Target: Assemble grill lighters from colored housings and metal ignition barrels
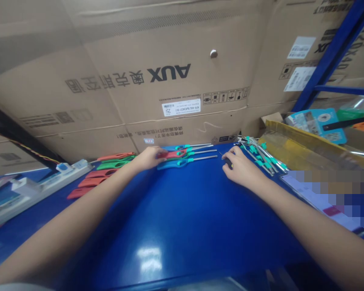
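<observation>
Two bare forearms (63,226) reach away from the camera across a glossy blue workbench (176,230), both angling in toward its far edge.

Far left: a white power strip (45,188) lies along the bench with a plug block seated in it. Just right of that, red and green lighter handles (101,173) lie in a fanned row, parallel to one another.

Left hand (147,158): curled over the near end of a small group of long-nosed utility lighters. Its fingertips (162,154) touch a red lighter (176,154) lying among blue ones with teal trim (176,163). Fingers are partly closed; whether they grip the red lighter or only rest on it, I cannot tell.

Key relation: the red lighter's long axis runs nearly across the bench, its steel tube pointing right toward the other hand. The left hand is at the handle end and far nearer to it than the right hand, which sits just past the tube tips.

Right hand (239,167): fingers curled inward, pinching a small dark piece (228,162), too small to identify. Just right of it lies a heap of steel rods with teal fittings (259,155). Farther right is a yellow plastic package (291,145). An AUX cardboard carton (170,81) stands behind everything.
</observation>
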Demonstrator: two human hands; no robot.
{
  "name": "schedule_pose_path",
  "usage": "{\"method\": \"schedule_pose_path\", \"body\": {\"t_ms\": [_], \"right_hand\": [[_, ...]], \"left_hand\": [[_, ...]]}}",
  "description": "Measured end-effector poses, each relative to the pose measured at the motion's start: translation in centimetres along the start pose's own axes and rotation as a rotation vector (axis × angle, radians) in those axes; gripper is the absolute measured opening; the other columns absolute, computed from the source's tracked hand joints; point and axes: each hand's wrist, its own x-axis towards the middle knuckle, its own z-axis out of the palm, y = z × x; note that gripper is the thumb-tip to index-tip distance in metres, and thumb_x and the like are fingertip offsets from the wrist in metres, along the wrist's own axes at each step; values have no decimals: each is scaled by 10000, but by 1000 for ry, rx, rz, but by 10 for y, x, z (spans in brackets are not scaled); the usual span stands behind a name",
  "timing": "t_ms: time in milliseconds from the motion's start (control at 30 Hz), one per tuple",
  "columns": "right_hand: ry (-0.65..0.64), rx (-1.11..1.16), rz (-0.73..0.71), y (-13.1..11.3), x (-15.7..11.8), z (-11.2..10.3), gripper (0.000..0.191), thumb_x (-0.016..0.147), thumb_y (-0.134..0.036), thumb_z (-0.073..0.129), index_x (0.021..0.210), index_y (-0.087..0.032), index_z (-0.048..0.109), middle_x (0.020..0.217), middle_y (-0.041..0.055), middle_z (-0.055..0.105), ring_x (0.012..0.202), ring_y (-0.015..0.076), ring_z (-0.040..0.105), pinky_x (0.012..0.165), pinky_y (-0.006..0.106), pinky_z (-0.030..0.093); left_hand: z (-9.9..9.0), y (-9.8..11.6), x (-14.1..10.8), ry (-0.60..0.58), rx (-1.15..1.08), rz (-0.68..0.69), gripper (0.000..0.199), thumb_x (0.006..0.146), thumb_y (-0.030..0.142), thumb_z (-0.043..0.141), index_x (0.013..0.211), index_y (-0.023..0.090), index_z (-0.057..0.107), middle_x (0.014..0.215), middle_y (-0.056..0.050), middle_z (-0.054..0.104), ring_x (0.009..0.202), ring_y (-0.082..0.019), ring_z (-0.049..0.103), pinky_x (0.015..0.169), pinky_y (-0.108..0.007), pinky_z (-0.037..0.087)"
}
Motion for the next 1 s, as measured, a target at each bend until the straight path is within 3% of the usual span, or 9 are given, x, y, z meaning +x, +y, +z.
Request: {"method": "schedule_pose_path", "body": {"t_ms": [167,300,467,600,733,867,1000], "right_hand": [[-141,-102,54,-6,-3,-6,322,925,-215,463,1174,-133,649,1275,156,506,830,199,651,681,323,496],[-235,-149,68,-6,-2,-6,346,921,-192,475,1216,-141,647,1272,171,519,958,251,653,683,324,487],[-273,-180,58,-7,-2,-7,385,943,-220,469,1289,-146,621,1256,184,538,1116,332,600,776,387,516],[-254,-199,50,-7,-2,-6,380,952,-265,508,1295,-149,621,1326,191,507,1230,365,521,873,421,514],[-237,-189,91,-1,1,-2,399,951,-251,503,1326,-167,612,1280,183,539,1117,338,607,809,404,526],[-213,-166,117,13,8,1,396,934,-170,494,1302,-170,640,1213,171,583,1048,297,656,843,377,518],[-153,-170,127,28,15,4,390,912,-147,515,1270,-127,666,1180,200,591,1088,330,642,909,403,501]], "left_hand": [[2,1,-1,29,28,-11,355,887,402,583,1113,175,736,1072,-116,746,968,-269,681,896,-377,527],[5,7,-1,59,65,-21,353,904,396,572,1111,166,742,1026,-119,734,933,-261,680,867,-367,528],[7,17,-2,125,104,-52,361,883,411,607,1098,155,745,1000,-126,720,974,-292,672,886,-392,528],[6,25,-9,197,125,-79,389,907,428,575,1134,149,723,1092,-137,719,1079,-314,647,961,-430,513],[-2,28,-23,222,157,-114,380,947,426,514,1157,176,710,1171,-101,726,1150,-289,631,1023,-405,494],[-18,8,-40,200,236,-223,337,913,364,538,1156,214,716,1225,-70,717,1150,-266,639,1029,-358,486],[-36,-28,-57,190,362,-453,324,871,348,546,1065,166,730,1121,-138,726,1094,-334,644,948,-412,512]]}}
